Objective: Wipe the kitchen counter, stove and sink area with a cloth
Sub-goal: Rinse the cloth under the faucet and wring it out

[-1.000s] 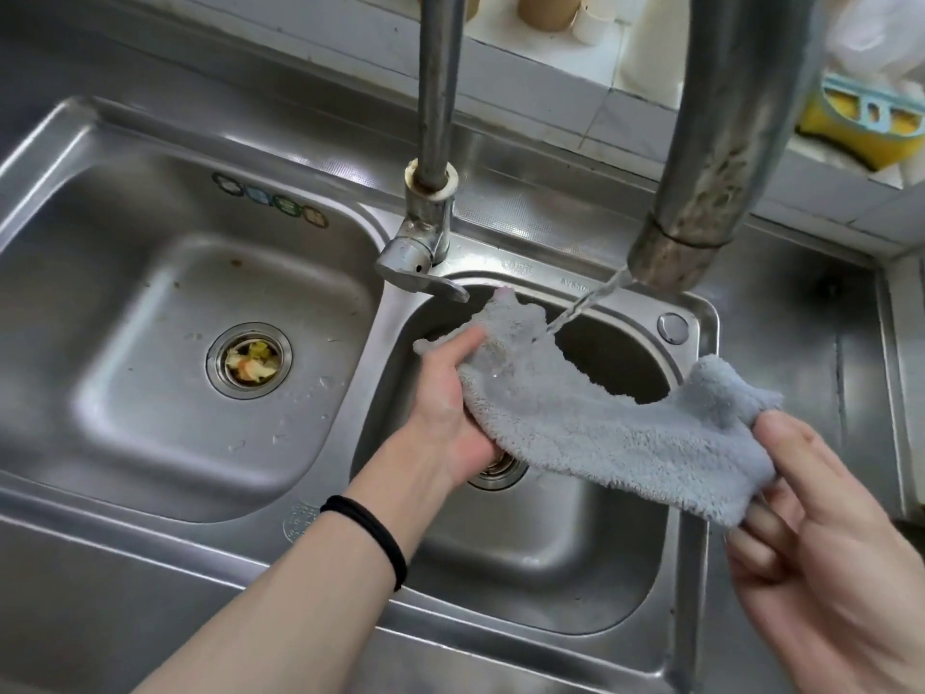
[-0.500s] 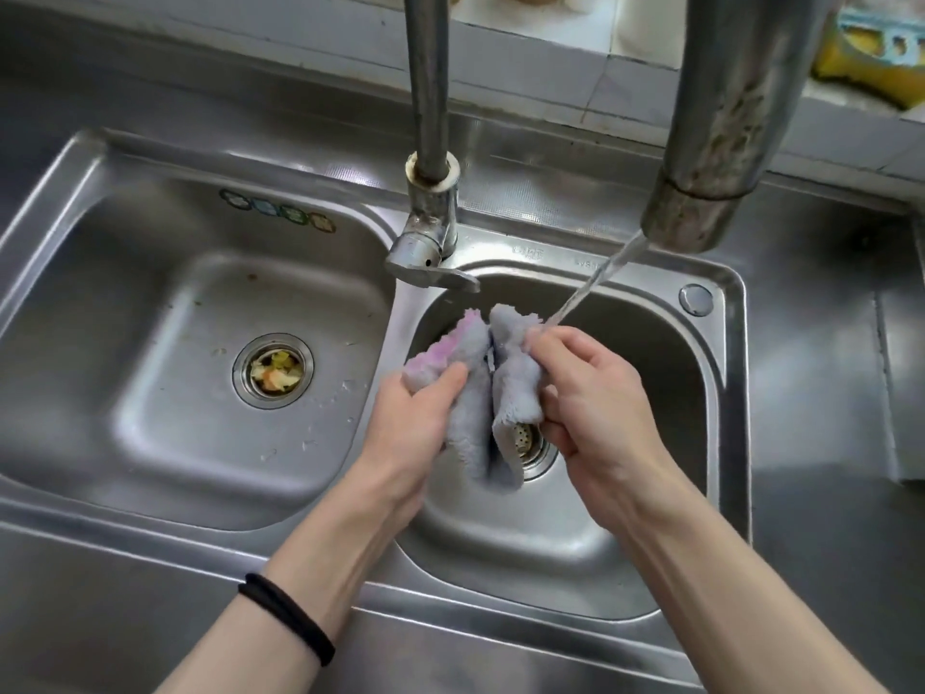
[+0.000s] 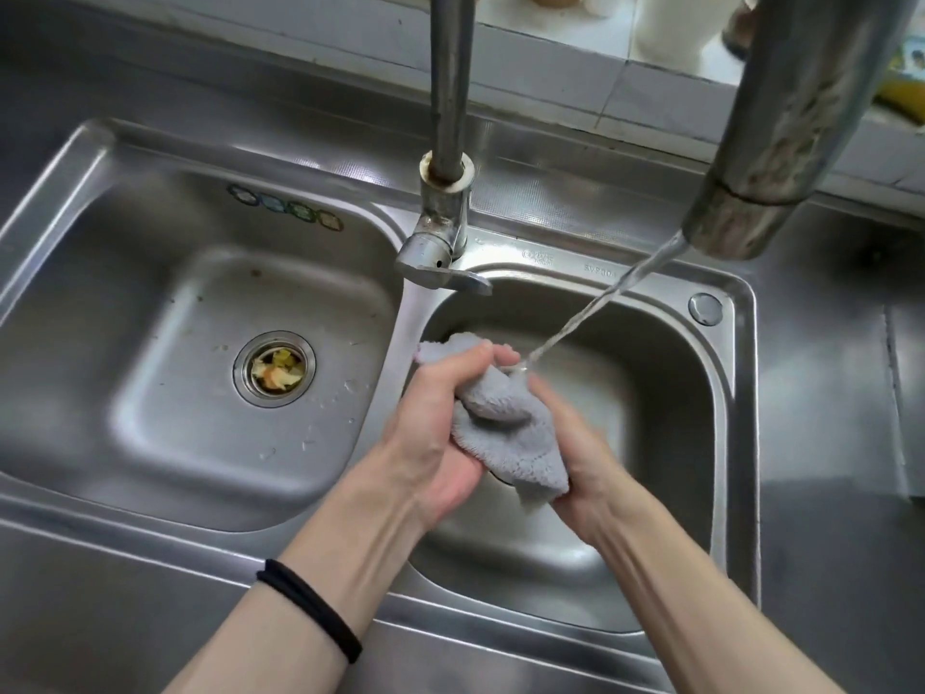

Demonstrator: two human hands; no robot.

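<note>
A grey fluffy cloth (image 3: 505, 438) is bunched between both hands over the right basin (image 3: 665, 393) of a steel double sink. My left hand (image 3: 440, 433) grips the cloth's upper left part, fingers curled over it. From the right, my right hand (image 3: 575, 453) clasps the cloth's lower part. A thin stream of water (image 3: 595, 313) runs from the faucet spout (image 3: 781, 142) at upper right and lands on the cloth by my fingers.
The left basin (image 3: 165, 373) holds a drain strainer (image 3: 274, 369) with food scraps and some crumbs. The faucet base and lever (image 3: 443, 242) stand on the divider between the basins. Steel counter (image 3: 841, 443) lies to the right; a tiled ledge (image 3: 575, 67) with containers runs behind.
The cloth, stretched wide between my hands a second ago, is now gathered into a bunch. Both hands came together over the right basin and squeeze it under the stream.
</note>
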